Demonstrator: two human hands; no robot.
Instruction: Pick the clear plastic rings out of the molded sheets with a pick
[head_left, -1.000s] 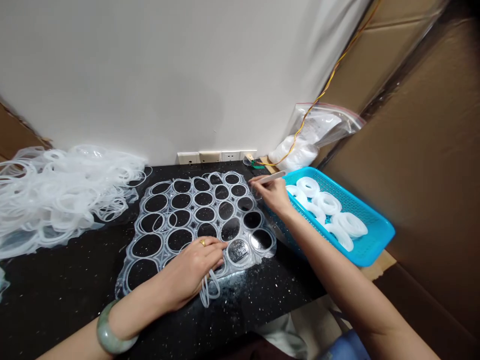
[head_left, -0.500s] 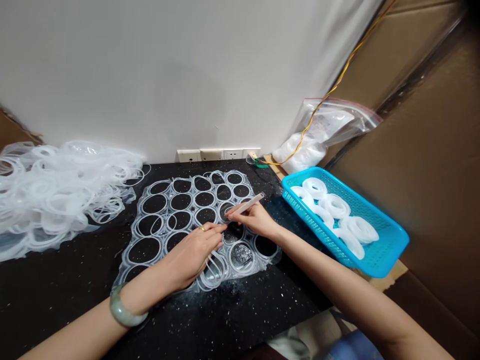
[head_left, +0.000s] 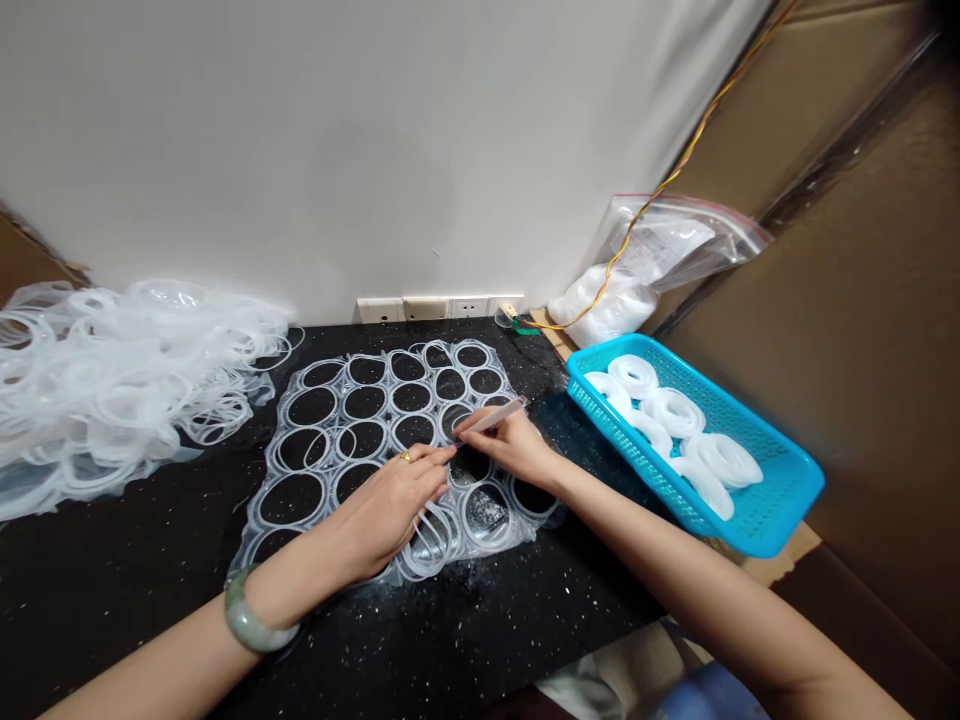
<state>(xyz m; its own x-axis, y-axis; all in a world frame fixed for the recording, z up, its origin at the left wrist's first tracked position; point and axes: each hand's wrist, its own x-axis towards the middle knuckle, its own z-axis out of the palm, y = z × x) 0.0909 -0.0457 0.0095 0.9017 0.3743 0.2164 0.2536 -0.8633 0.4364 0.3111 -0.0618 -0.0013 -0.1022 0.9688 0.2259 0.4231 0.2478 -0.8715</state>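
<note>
My left hand (head_left: 390, 510) lies flat on a translucent white plastic sheet of joined rings (head_left: 328, 455), which is spread on the table. Its fingertips nearly meet my right hand (head_left: 510, 445). My right hand holds a slim pale stick-like tool (head_left: 491, 417) in its fingers, with the tip down at a ring near the sheet's middle. Several loose ring loops (head_left: 431, 545) bunch beside my left hand's little finger. A green bangle (head_left: 251, 615) circles my left wrist, and a gold ring (head_left: 406, 457) sits on a finger.
A heap of translucent rings (head_left: 112, 390) lies left on the black speckled table (head_left: 135, 610). At right stands a blue plastic basket (head_left: 630, 460) holding white coiled rings (head_left: 675, 412). Behind are wall sockets (head_left: 427, 308), a zip bag (head_left: 660, 250), a yellow wire and cardboard sheets.
My right hand has moved left across the sheet with the tool, from its top right edge to near my left fingertips. The left hand has shifted slightly upward, and more loops lie bunched beside it.
</note>
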